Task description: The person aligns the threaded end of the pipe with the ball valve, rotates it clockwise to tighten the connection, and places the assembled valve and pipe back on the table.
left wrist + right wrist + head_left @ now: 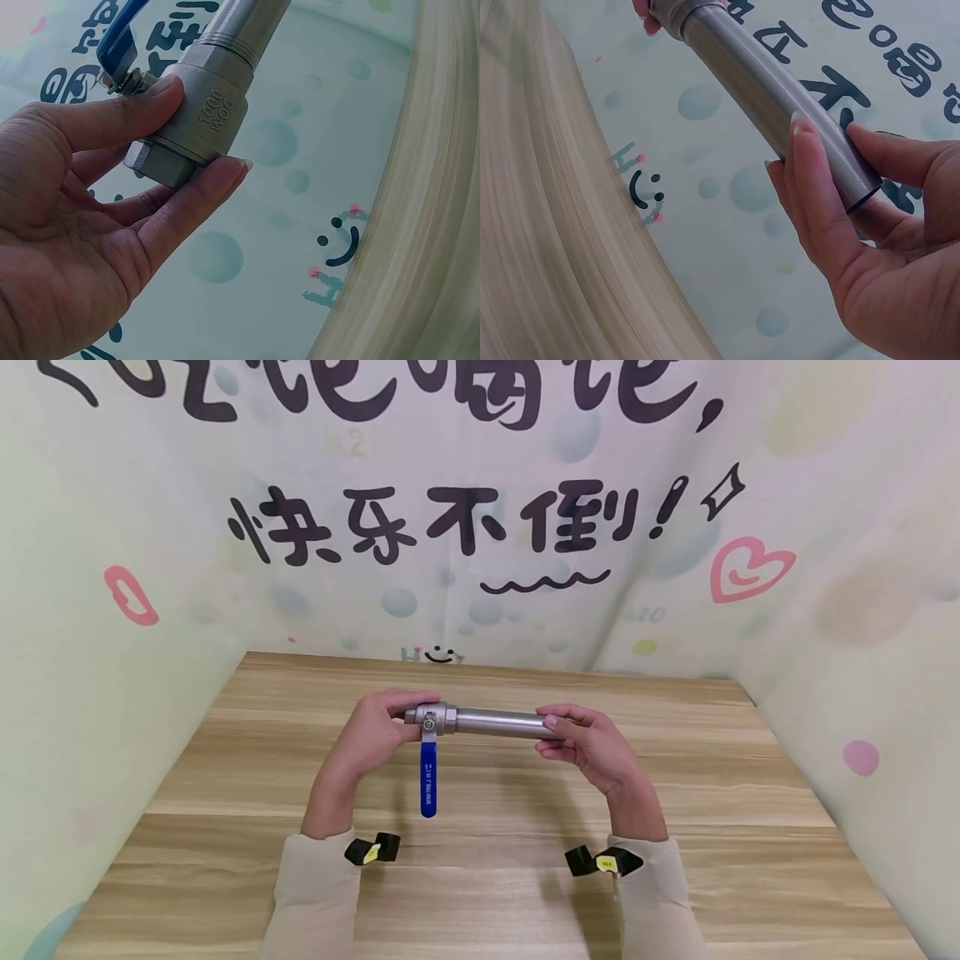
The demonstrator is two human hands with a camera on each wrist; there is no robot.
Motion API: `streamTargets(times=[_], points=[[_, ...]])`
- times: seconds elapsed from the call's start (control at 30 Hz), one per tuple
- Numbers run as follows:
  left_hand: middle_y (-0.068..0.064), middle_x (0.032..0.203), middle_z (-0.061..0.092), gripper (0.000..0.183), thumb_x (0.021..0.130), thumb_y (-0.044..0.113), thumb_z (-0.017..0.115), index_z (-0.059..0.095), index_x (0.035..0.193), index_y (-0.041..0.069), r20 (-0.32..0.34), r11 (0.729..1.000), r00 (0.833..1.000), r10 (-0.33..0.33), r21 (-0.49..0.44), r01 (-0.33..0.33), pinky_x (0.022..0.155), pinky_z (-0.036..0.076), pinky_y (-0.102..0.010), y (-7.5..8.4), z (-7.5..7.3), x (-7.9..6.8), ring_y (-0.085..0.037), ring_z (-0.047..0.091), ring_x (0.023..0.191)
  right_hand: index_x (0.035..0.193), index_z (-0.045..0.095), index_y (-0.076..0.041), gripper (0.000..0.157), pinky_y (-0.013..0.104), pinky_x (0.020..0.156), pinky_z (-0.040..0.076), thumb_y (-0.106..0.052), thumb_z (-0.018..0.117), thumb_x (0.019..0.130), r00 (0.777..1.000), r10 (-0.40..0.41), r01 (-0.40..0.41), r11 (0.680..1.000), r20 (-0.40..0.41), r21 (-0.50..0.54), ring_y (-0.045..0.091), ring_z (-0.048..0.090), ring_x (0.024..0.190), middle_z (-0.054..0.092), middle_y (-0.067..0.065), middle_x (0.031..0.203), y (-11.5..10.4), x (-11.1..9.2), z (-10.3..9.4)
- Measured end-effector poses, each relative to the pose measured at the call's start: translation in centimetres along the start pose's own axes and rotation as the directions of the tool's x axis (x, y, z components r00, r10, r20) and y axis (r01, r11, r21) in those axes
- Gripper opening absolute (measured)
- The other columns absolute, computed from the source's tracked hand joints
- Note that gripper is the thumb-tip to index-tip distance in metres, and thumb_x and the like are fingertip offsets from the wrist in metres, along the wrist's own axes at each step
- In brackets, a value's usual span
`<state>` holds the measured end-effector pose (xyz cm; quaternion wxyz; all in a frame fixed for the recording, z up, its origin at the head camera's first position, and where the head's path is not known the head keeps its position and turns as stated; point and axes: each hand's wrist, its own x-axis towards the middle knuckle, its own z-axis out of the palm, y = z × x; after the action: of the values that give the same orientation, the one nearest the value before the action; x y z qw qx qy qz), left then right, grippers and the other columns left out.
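A steel ball valve [214,105] marked "1000 WOG" is joined end to end with a plain metal pipe [498,722]. In the head view the pair lies level across the middle, above the table. My left hand [378,727] grips the valve body between thumb and fingers, its hex end towards the palm. Down from the valve hangs its blue lever handle [428,781]. My right hand [592,743] pinches the pipe near its free end. Thread rings show where pipe enters valve in the left wrist view, and the pipe's open end [866,196] in the right wrist view.
Below the hands spreads a wood-grain table [465,893]. A pale printed curtain [420,568] with dark characters stands behind it and along both sides. Each sleeve carries a black wrist mount [607,861] with a yellow label.
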<state>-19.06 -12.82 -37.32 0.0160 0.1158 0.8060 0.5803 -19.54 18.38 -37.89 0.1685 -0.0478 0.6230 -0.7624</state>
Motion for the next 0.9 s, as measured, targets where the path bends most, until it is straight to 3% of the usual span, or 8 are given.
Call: streamTargets(times=[0.57,0.9], points=[[-0.012,0.126,0.064,0.043,0.080,-0.009,0.067,0.071,0.118,0.009,-0.001,1.000,1.000,-0.010,0.005,0.010,0.071,0.049,-0.030,-0.11,0.03,0.03,-0.026,0.058,0.097,0.126,0.052,0.011,0.040,0.026,0.070,0.057,-0.015,0.060,0.096,1.000,0.024,-0.024,0.998,-0.013,-0.053,0.015,0.070,0.072,0.059,0.016,0.104,0.23,0.23,0.00],[-0.012,0.125,0.065,0.043,0.079,-0.009,0.067,0.071,0.118,0.008,-0.007,1.000,1.000,0.004,0.019,-0.004,0.071,0.049,-0.031,-0.13,0.05,0.05,-0.027,0.058,0.098,0.129,0.050,0.012,0.044,0.027,0.072,0.057,-0.013,0.061,0.096,1.000,0.022,-0.022,1.000,0.011,-0.008,0.017,0.071,0.075,0.060,0.017,0.107,0.22,0.21,-0.10]])
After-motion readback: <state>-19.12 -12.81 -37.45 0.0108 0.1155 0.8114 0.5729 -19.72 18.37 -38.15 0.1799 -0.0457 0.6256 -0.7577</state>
